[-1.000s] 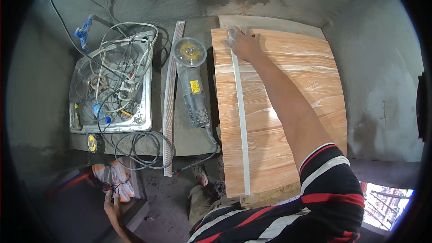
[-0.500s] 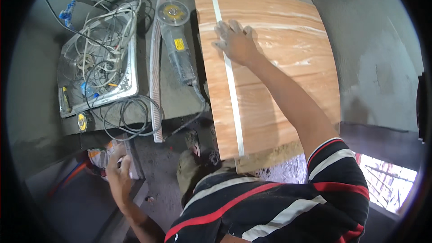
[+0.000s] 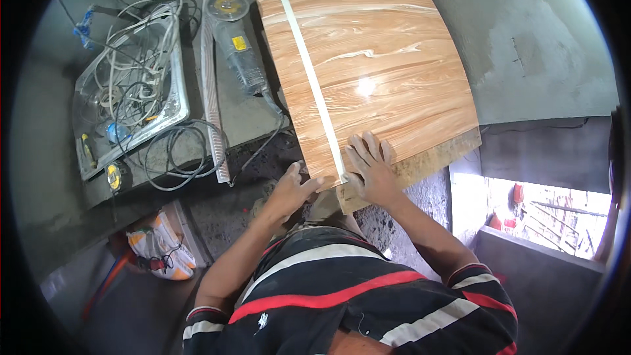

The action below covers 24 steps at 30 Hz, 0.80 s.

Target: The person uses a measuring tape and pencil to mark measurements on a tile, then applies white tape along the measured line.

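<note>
A glossy wood-grain tile lies in front of me, a white tape strip running down its left part to the near edge. My right hand rests on the near edge with fingers spread on the surface, its thumb beside the tape's near end. At the near left corner is my left hand, thumb and forefinger apart, the thumb by the corner. Its other fingers are partly hidden. Beneath the tile a rough board sticks out at the near side.
Left of the tile lie an angle grinder and a long metal bar. Further left, a metal sink holds tangled cables; a tape measure sits near the ledge's edge. A white-and-orange bag stands below.
My right hand has moved from the far part of the tape to the near edge. My left hand has come from the lower left to the tile's near corner. The view has shifted.
</note>
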### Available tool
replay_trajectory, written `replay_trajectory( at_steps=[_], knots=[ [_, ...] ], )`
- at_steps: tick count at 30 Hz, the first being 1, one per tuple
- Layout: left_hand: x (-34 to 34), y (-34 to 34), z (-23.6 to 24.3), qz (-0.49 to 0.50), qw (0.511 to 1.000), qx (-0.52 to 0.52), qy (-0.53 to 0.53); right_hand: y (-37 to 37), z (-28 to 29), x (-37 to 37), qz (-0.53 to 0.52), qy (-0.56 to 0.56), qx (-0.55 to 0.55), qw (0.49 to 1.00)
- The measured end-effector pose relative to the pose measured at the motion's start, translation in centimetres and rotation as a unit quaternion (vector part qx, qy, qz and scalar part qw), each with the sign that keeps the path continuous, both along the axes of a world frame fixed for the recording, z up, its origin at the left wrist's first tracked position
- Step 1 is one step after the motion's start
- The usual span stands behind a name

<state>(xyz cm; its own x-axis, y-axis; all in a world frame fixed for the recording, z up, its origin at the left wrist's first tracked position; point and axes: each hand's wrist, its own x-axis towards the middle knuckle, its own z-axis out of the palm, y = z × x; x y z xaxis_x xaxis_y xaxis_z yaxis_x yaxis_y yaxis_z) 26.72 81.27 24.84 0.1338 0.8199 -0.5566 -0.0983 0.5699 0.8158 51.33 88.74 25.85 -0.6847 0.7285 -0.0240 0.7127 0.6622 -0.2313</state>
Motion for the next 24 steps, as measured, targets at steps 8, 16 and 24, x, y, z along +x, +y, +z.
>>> replay_trajectory(
  at_steps=[8,16,24],
  knots=[
    [2.3,0.0,-3.0,0.094,0.995,-0.021,-0.035,4.4,-1.2,-2.8,-0.079,-0.015,0.043,0.996],
    [-6.2,-7.8,1.6,-0.007,1.000,-0.022,0.017,12.9,-2.8,-7.0,-0.035,0.217,0.023,0.975],
    [-11.4,-14.4,5.8,0.266,0.960,-0.063,0.068,14.6,-2.2,-11.7,-0.026,0.201,0.053,0.978]
  ],
)
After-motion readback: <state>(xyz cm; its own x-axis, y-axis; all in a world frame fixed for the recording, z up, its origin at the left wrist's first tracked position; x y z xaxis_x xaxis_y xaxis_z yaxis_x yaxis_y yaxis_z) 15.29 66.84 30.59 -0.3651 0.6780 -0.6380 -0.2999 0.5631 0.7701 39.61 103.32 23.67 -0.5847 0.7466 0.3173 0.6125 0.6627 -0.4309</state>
